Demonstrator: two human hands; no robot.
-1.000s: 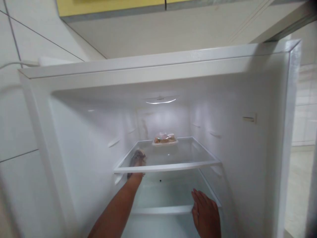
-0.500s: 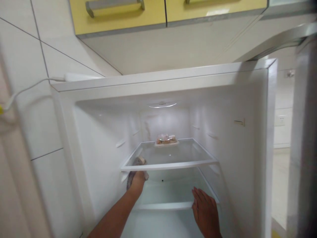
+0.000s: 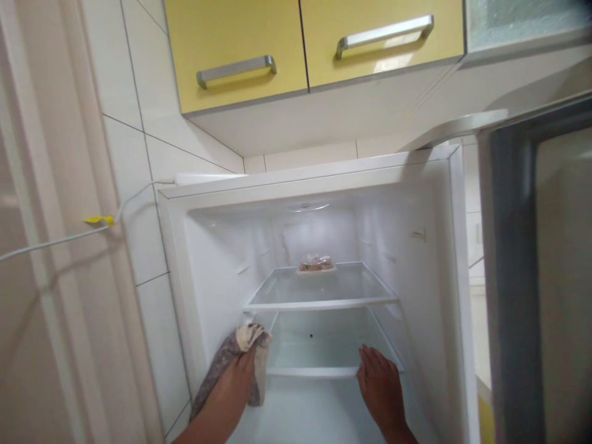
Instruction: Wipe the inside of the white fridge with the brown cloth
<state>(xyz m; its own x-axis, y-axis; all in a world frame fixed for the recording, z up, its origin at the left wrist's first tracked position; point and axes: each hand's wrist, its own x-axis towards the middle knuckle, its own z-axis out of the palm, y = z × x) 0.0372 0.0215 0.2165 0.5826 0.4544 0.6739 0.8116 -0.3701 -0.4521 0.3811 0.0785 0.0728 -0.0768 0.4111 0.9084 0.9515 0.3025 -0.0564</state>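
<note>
A grey-brown cloth (image 3: 252, 336) is bunched in my left hand (image 3: 240, 376), low at the left wall of an opened fridge, in front of and below the left end of the upper glass shelf (image 3: 319, 304). My right hand (image 3: 380, 382) rests at the front edge of the lower shelf (image 3: 314, 372), near its right end; its fingers are pressed together, and whatever they hold, if anything, is hidden. At the back of the upper shelf sits a wrapped food tray (image 3: 316, 265).
The fridge door (image 3: 513, 277) stands open at the right. Yellow cabinets (image 3: 240, 37) with metal handles hang above. A white cable (image 3: 55, 242) with a yellow tag crosses the left side.
My left hand and the cloth have come down and forward from the upper shelf's left corner. My right hand stays at the lower shelf's edge. The view has shifted, showing more cabinet and door.
</note>
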